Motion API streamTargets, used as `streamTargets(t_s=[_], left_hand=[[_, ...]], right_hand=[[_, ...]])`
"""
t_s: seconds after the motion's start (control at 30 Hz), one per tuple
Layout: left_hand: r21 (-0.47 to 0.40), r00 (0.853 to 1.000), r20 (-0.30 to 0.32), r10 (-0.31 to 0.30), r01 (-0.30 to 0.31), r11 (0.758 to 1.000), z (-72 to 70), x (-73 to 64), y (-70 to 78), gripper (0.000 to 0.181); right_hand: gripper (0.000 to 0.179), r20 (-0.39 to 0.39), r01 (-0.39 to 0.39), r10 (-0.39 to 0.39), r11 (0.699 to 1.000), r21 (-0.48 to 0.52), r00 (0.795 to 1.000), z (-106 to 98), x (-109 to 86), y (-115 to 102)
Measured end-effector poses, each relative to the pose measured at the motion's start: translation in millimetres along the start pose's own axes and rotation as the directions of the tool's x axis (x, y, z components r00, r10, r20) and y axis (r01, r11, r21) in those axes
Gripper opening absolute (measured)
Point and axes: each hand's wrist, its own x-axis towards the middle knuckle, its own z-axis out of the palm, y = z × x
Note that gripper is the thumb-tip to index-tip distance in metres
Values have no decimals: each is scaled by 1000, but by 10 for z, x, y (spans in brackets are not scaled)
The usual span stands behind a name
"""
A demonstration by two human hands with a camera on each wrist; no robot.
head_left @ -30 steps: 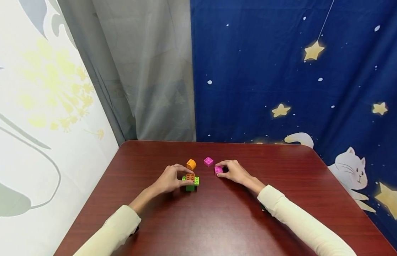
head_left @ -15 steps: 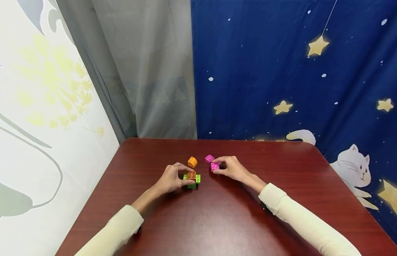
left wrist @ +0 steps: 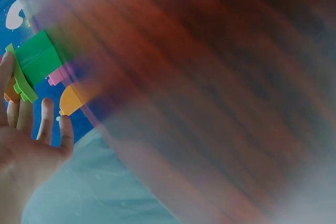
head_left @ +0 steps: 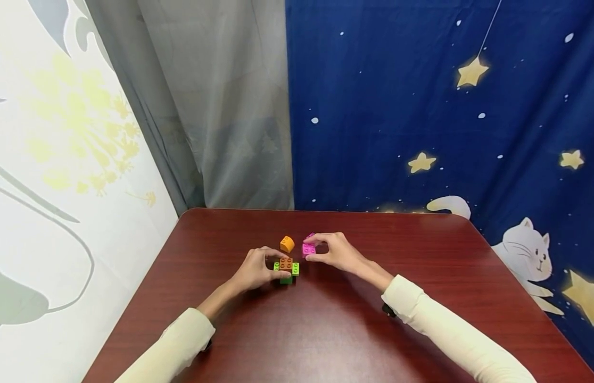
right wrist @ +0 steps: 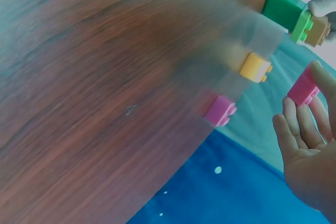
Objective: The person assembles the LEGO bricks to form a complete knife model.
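Note:
My left hand [head_left: 254, 268] pinches an orange-brown toy brick [head_left: 286, 262] between thumb and fingers. That brick sits atop a light green piece [head_left: 296, 268], which rests across a dark green block [left wrist: 38, 59]; together they form a small stack on the table. In my right hand [head_left: 340, 252], thumb and fingers grip a pink brick [right wrist: 303, 88], just right of the stack. The right wrist view shows this brick raised off the tabletop, its studs facing up in the head view.
A second pink brick [right wrist: 220, 110] lies on the table behind the held one, partly hidden by fingers in the head view. A yellow-orange curved brick [head_left: 287, 244] lies behind the stack. The dark red table [head_left: 297, 330] ends at curtains [head_left: 239, 133].
My right hand has carried its pink brick left, from beside the second pink brick to near the stack. The left hand keeps its hold on the orange-brown brick.

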Motion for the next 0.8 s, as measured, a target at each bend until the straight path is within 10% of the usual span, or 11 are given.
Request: streamTargets(t_s=[0.8], left_hand=[[-72, 998, 25, -51, 53, 996, -7, 5, 10, 44]], right_hand=[[38, 38, 76, -75, 997, -7, 996, 243, 141, -337]])
